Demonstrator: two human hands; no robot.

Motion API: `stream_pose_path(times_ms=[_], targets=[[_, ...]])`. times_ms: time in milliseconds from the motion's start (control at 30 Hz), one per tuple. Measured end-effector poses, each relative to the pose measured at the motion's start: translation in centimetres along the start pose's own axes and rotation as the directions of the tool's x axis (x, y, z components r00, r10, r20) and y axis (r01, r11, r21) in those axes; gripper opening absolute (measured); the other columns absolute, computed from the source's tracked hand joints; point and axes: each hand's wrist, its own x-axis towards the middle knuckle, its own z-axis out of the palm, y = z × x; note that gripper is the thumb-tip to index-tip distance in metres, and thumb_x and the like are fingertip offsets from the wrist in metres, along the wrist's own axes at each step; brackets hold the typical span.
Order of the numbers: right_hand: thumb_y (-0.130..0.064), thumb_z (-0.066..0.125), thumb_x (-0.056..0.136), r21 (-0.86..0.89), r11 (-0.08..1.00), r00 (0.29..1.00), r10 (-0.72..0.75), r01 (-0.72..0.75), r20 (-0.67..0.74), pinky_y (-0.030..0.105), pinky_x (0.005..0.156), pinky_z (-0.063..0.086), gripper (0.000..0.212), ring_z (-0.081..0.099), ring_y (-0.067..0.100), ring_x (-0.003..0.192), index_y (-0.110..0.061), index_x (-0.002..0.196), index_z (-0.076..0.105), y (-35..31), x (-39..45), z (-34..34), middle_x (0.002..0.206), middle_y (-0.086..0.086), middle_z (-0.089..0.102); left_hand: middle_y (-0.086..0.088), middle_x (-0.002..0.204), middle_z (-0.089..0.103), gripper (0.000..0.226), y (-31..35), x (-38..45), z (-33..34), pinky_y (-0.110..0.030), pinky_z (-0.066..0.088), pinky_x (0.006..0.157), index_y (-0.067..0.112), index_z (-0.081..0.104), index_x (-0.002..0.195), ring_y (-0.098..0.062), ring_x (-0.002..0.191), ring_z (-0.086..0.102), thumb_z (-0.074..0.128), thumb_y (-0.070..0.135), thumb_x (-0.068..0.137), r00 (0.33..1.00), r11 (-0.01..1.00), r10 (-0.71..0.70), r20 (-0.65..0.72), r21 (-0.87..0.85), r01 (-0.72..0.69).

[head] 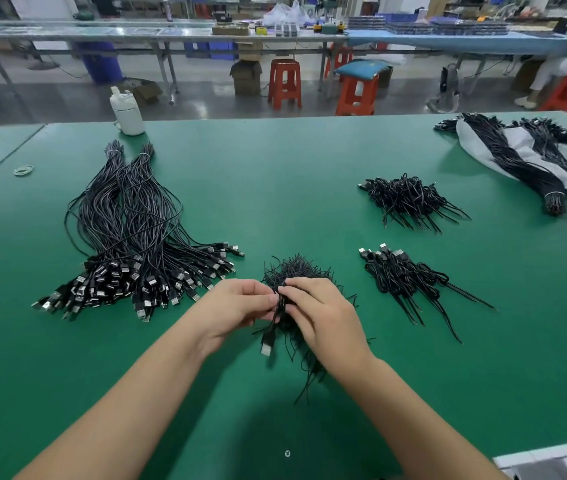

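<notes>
My left hand [237,306] and my right hand [316,313] meet over the green table [275,188], both pinching a folded black USB cable [270,336] whose metal plug hangs down between them. Right behind and under my hands lies a heap of short black twist ties [296,268]. Part of the cable's coil is hidden by my fingers.
Two long banded bundles of USB cables [136,237] lie at the left. Two piles of coiled cables lie at the right, the far pile [410,199] and the near pile [410,275]. More bundles lie on a white bag [524,150] far right. A white bottle [126,112] and rubber bands [24,170] are far left.
</notes>
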Motion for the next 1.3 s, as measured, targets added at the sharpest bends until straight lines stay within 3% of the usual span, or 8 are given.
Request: stream_pose_path(times_ms=[200,300,500,700,900,1033,1133,1300], targets=[[-0.026,0.061,0.098,0.164,0.914,0.924,0.348,-0.371,0.157,0.029,0.072,0.047,0.020,0.061,0.014,0.077,-0.013,0.104,0.075,-1.0,1.1,-0.1,0.081,-0.006,0.069,0.005,0.073,0.065,0.013,0.1,-0.1,0.2,-0.023,0.042,0.069,0.019,0.067,0.081,-0.009,0.069,0.055,0.071,0.009,0.089,0.940,0.890,0.338,-0.043,0.338,-0.305],[-0.027,0.061,0.098,0.347,0.742,0.819,0.498,-0.573,0.285,0.008,0.063,0.036,0.019,0.055,-0.007,0.064,-0.016,0.107,0.073,-0.7,1.6,0.0,0.062,-0.027,0.060,0.014,0.072,0.063,0.017,0.1,-0.4,0.8,-0.010,0.037,0.064,0.029,0.062,0.080,0.001,0.069,0.054,0.069,0.016,0.090,0.822,0.645,0.568,-0.045,0.644,-0.411],[-0.017,0.061,0.099,0.708,0.278,0.730,0.488,-0.650,0.479,0.021,0.051,0.040,0.012,0.053,0.013,0.052,-0.021,0.108,0.055,-0.7,1.9,-0.5,0.067,0.006,0.070,0.015,0.077,0.057,0.018,-0.4,-0.9,1.5,-0.008,0.034,0.068,0.025,0.056,0.084,-0.002,0.080,0.052,0.065,0.012,0.091,0.695,0.477,0.719,-0.013,0.736,-0.481],[-0.007,0.049,0.103,0.781,0.163,0.757,0.427,-0.603,0.495,0.028,0.066,0.055,0.019,0.065,0.022,0.069,-0.011,0.109,0.067,-0.3,2.0,-0.4,0.081,0.014,0.072,0.009,0.072,0.069,0.015,-0.2,-0.6,1.6,-0.018,0.044,0.069,0.021,0.060,0.080,-0.004,0.069,0.056,0.066,0.012,0.091,0.834,0.767,0.533,-0.142,0.497,-0.405],[-0.003,0.056,0.099,0.764,0.168,0.761,0.354,-0.623,0.543,0.029,0.084,0.056,0.024,0.070,0.021,0.086,-0.011,0.120,0.065,0.4,1.6,-0.4,0.099,0.014,0.076,0.001,0.069,0.069,0.011,0.4,-0.4,1.3,-0.029,0.045,0.072,0.009,0.062,0.082,-0.013,0.070,0.056,0.064,0.006,0.092,0.912,0.911,0.378,-0.161,0.238,-0.336],[-0.002,0.062,0.095,0.778,0.144,0.764,0.365,-0.611,0.532,0.027,0.080,0.056,0.020,0.069,0.020,0.081,-0.008,0.113,0.069,0.2,1.6,-0.2,0.091,0.014,0.075,-0.007,0.074,0.061,0.010,0.2,-0.1,1.0,-0.032,0.039,0.070,0.007,0.062,0.083,-0.017,0.072,0.048,0.065,0.007,0.092,0.930,0.923,0.344,-0.130,0.226,-0.310],[-0.013,0.065,0.096,0.717,0.290,0.754,0.436,-0.635,0.491,0.021,0.069,0.051,0.011,0.062,0.011,0.069,-0.015,0.097,0.075,0.4,1.5,-0.2,0.076,0.001,0.072,-0.005,0.070,0.050,0.013,-0.2,0.1,0.8,-0.031,0.034,0.065,0.010,0.061,0.080,-0.017,0.068,0.042,0.068,0.010,0.092,0.937,0.918,0.340,-0.084,0.247,-0.311],[-0.031,0.066,0.095,0.649,0.353,0.721,0.506,-0.674,0.474,0.025,0.063,0.046,0.014,0.053,0.015,0.056,-0.024,0.090,0.077,0.9,1.6,-0.1,0.065,-0.002,0.063,0.011,0.068,0.052,0.018,-0.5,-0.2,1.1,-0.015,0.036,0.062,0.024,0.055,0.080,-0.005,0.065,0.047,0.065,0.015,0.092,0.805,0.656,0.593,-0.027,0.597,-0.463]])
